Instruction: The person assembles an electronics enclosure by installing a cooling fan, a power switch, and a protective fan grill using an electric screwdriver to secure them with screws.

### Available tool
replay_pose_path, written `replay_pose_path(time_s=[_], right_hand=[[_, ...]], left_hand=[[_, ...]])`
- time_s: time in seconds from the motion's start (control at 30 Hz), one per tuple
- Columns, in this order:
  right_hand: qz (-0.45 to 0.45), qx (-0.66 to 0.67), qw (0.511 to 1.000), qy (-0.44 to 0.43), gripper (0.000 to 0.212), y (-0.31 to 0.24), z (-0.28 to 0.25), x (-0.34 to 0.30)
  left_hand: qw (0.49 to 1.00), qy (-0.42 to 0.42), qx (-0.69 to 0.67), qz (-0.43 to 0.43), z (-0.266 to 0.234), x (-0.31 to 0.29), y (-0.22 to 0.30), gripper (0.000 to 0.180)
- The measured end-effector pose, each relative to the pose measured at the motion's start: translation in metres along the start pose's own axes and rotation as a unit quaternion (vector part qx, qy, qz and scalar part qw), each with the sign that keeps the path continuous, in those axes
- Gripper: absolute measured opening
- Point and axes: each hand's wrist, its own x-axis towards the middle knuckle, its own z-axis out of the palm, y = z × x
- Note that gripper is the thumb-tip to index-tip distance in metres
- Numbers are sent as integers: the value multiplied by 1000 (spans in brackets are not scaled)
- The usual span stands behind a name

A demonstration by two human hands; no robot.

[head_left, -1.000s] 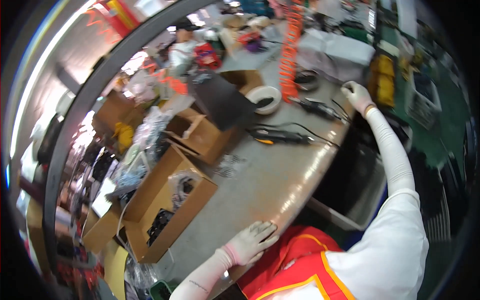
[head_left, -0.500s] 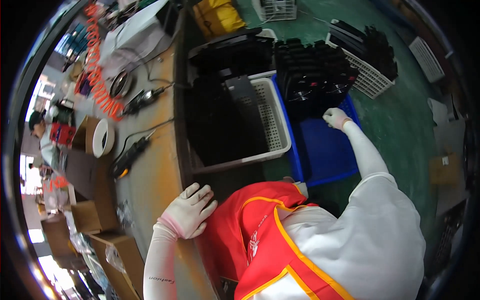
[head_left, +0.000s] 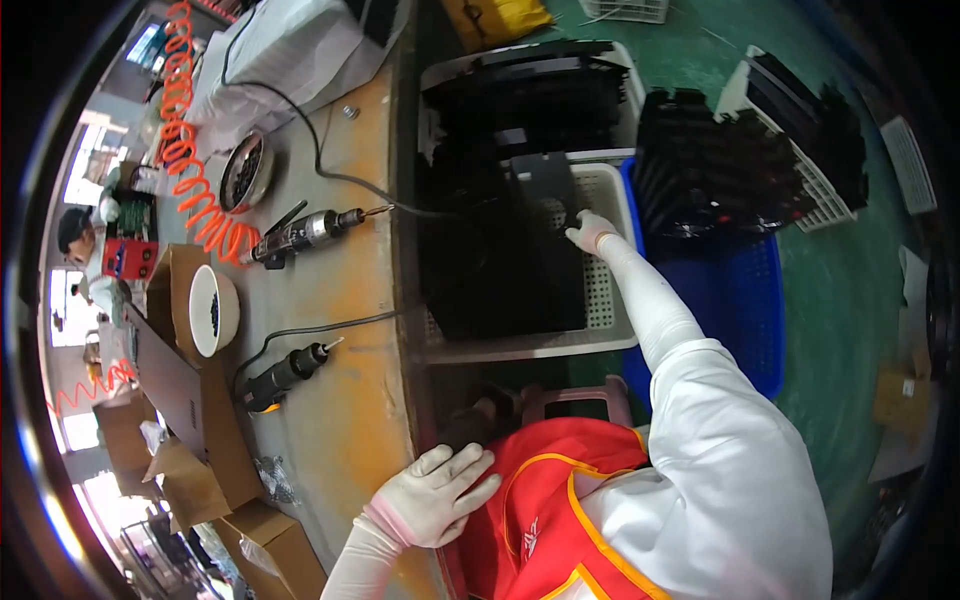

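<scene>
My left hand, in a white glove, lies at the edge of the workbench with its fingers stretched out and nothing in them. Farther off, my right hand reaches over the white perforated basket. Its fingers look apart, beside the edge of a flat black panel; whether they touch it I cannot tell. Several dark parts fill most of that basket, too dark to make out singly. To its right, a blue crate has stacked black parts at its far end.
On the bench lie two corded power screwdrivers, a white bowl, a metal bowl and an orange coiled hose. Cardboard boxes stand left. Another basket holds black parts. A stool is below; a person is far left.
My right hand has moved left from over the blue crate to the white basket. The view has shifted, and my left hand remains at the bench edge.
</scene>
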Motion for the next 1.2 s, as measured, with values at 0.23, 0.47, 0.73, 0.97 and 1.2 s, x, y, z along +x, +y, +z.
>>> replay_pose_path(time_s=[0.23,0.47,0.73,0.97,1.2], right_hand=[[52,52,996,48,87,-9,29,94],[-12,222,974,38,71,-3,64,135],[-101,351,928,79,55,51,92,109],[-91,148,984,-45,52,23,53,-51],[-370,119,920,57,41,-24,-22,-155]], left_hand=[[984,72,-29,-160,-6,6,-15,51],[984,69,-37,-163,10,-12,-14,46],[982,113,41,-149,17,-18,-11,42],[971,196,-36,-131,26,-22,-4,38],[964,252,16,-85,33,-19,1,17]])
